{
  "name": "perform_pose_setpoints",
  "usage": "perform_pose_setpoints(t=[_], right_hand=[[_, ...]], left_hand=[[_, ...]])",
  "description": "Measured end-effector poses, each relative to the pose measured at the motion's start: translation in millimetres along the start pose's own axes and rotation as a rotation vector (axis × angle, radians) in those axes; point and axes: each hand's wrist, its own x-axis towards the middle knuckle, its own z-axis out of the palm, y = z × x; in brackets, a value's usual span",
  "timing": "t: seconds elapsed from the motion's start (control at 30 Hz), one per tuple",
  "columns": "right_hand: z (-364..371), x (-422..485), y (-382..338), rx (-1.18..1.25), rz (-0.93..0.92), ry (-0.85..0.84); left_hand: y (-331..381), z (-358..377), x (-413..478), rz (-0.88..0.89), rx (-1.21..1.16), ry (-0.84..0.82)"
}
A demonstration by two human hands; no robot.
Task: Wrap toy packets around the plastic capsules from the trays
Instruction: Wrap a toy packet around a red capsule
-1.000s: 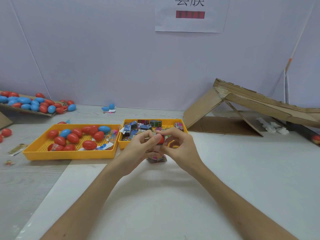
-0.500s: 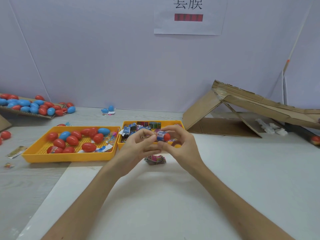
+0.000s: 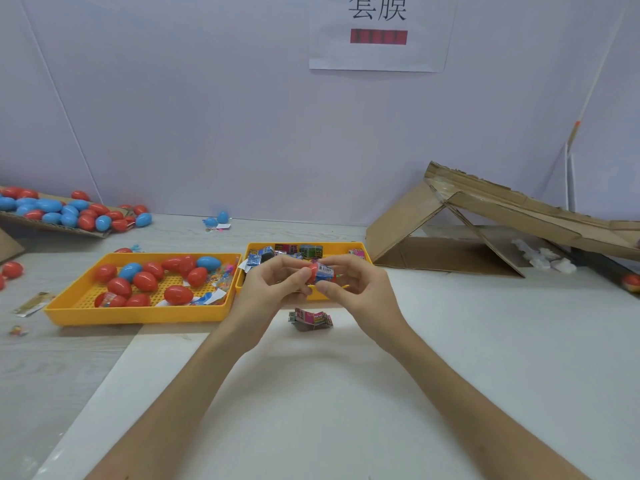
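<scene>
Down close, both forearms stretched over the white table [image 3: 311, 427]. Just above a folded pink packet [image 3: 311, 318] lying on it, the left hand [image 3: 270, 292] and right hand [image 3: 363, 296] met, both sets of fingers curled and pinching one red capsule [image 3: 312, 271] with a blue packet [image 3: 325, 271] round its right end, held in the air before the packet tray [image 3: 337, 248]. Beside that tray, to its left, sat the capsule tray [image 3: 138, 315] of red and blue capsules; farther back were a cardboard ramp [image 3: 502, 209] on the right and a capsule pile [image 3: 62, 213] far left.
</scene>
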Motion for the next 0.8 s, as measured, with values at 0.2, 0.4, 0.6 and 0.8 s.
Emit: perform_pose_setpoints(t=[0.2, 0.4, 0.6, 0.8], right_hand=[[-5, 2, 1, 0.118, 0.056, 0.039], [-11, 7, 3, 0.266, 0.216, 0.165], [-11, 11, 0, 0.408, 0.393, 0.089], [-18, 35, -20, 0.458, 0.594, -0.034]], left_hand=[[-2, -3, 2, 0.093, 0.254, 0.041], [-13, -8, -1, 0.352, 0.986, -0.112], [-18, -9, 2, 0.250, 1.168, -0.260], [-19, -9, 3, 0.237, 1.212, -0.234]])
